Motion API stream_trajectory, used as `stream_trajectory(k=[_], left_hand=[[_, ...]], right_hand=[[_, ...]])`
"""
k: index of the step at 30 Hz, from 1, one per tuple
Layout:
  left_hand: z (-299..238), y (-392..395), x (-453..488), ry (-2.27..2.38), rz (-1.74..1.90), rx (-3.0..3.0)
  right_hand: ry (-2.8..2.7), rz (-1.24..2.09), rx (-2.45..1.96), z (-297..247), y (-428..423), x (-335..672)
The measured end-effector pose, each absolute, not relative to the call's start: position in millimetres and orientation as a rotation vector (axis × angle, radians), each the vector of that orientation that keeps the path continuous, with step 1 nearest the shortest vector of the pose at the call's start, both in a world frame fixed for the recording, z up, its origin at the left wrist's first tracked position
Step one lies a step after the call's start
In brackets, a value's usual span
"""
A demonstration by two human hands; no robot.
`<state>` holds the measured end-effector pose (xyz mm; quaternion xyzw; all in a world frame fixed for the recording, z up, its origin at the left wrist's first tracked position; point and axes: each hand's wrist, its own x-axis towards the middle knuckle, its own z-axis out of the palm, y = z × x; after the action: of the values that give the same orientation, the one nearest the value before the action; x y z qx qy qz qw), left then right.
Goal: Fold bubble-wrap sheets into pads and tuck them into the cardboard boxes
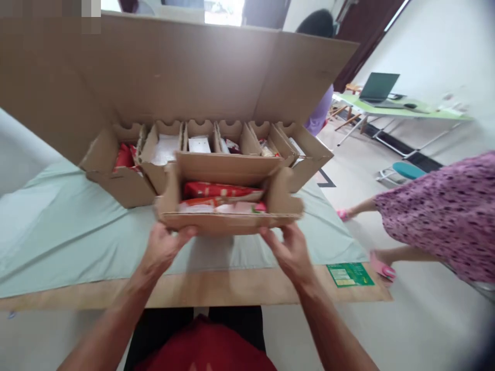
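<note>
Between my two hands is an open cardboard box (228, 222), raised a little above the table and crosswise in front of me. Red packets (222, 189) and pale pink-and-white packets (235, 207) lie inside it. My left hand (164, 245) grips its near left corner, thumb on the front wall. At the near right corner my right hand (288, 246) grips it the same way. The fingers beneath the box are hidden. Just beyond stands a row of several similar narrow cardboard boxes (116, 188) holding packets, with a large upright cardboard panel (193, 72) behind them.
A pale green cloth (116, 237) covers most of the wooden table (216, 288). A green card (350, 274) lies near its right edge. To the right, a person in a pink patterned garment (444, 206) is close by. A laptop (379, 90) rests on a green folding table (436, 114).
</note>
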<state>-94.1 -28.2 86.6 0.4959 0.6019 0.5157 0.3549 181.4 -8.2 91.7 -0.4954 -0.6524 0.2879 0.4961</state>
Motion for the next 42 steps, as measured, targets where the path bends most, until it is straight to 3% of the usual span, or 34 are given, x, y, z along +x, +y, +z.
stream_trajectory(k=[5, 12, 19, 24, 30, 33, 37, 42], left_hand=[[70, -60, -68, 1.458, 1.342, 1.290], [69, -84, -112, 1.716, 1.508, 1.082], [39, -99, -96, 1.772, 1.608, 1.009], [14, -147, -151, 2.040, 1.765, 0.774], [31, -165, -222, 2.210, 2.134, 0.418], [39, -153, -251, 2.180, 2.339, 0.433], [36, -135, -273, 2.135, 2.293, 0.575], [32, -118, -267, 2.115, 2.168, 0.615]], right_hand=[[-1.549, 0.538, -1.370, 82, -44, 209], [-1.682, 0.742, -1.082, 92, -7, 144], [-1.784, 0.789, -1.164, 70, -6, 154], [-1.907, 1.043, -0.902, 68, 11, 71], [-2.051, 1.333, -0.461, 71, 46, -94], [-2.215, 1.272, -0.375, 86, 59, -167], [-2.390, 1.002, -0.466, 100, 68, -214], [-2.466, 0.958, -0.603, 55, 66, -182]])
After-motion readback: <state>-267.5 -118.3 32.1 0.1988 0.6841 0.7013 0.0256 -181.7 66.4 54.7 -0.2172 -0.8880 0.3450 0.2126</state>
